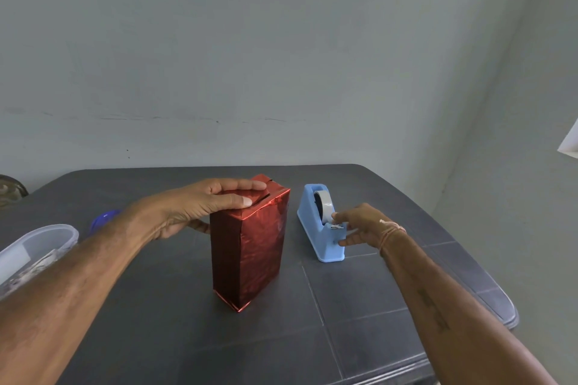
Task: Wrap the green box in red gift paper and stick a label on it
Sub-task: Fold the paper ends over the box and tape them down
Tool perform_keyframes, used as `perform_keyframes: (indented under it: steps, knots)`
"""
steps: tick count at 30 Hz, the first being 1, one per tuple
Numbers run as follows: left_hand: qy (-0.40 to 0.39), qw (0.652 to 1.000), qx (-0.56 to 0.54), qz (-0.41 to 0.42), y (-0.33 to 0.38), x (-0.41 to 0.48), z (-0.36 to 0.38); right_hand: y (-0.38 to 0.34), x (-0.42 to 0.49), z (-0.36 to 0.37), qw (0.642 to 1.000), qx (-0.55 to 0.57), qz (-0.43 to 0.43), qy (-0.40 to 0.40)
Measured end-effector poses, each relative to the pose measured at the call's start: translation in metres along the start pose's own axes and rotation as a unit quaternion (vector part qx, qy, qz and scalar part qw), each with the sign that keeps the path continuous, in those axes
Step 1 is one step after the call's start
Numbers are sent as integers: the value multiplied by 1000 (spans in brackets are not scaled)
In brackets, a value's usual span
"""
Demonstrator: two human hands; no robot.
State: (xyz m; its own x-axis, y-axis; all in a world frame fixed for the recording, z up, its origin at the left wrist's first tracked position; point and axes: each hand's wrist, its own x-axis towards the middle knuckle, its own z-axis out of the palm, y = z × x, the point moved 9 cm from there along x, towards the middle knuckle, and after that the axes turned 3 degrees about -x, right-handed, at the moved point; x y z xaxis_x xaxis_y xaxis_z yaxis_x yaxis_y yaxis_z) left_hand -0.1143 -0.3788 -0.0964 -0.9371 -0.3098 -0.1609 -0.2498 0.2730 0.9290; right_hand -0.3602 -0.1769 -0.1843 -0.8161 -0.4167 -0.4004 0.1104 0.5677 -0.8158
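Red foil paper covers the box (248, 247) on every visible face. It stands upright on its narrow end near the middle of the dark grey table (156, 331), with one corner edge turned toward the camera. The top flaps are folded over, with a small gap in the paper at the far end.

Left hand (200, 203) — laid flat across the top of the box, fingers straight and side by side, pressing the folded flaps down. The thumb hangs behind the box's left face, and nothing is curled round the box.

Right hand (362, 225) — reaches to the near end of the blue tape dispenser (312, 228), just to the right of the box and not touching it. The fingers are stretched out, not clenched. The forefinger tip touches the tape roll (323, 205) by the cutter, and the thumb tip lies against the dispenser's side. I cannot tell whether a tape end is caught between them. A thin cord bracelet (391, 233) sits on that wrist.

At the table's left edge is a clear plastic container (40, 244), contents blurred. Behind the left forearm is a small blue object (104, 217), mostly hidden.
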Motion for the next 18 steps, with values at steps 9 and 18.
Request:
perform_keyframes:
  steps: [9,18]
  knots:
    - [4,1000,-10,1,-2,-2,1,9,-2,4,994,110,12,1]
    - [7,1000,-12,2,-2,-4,2,26,-9,10,982,187,2,9]
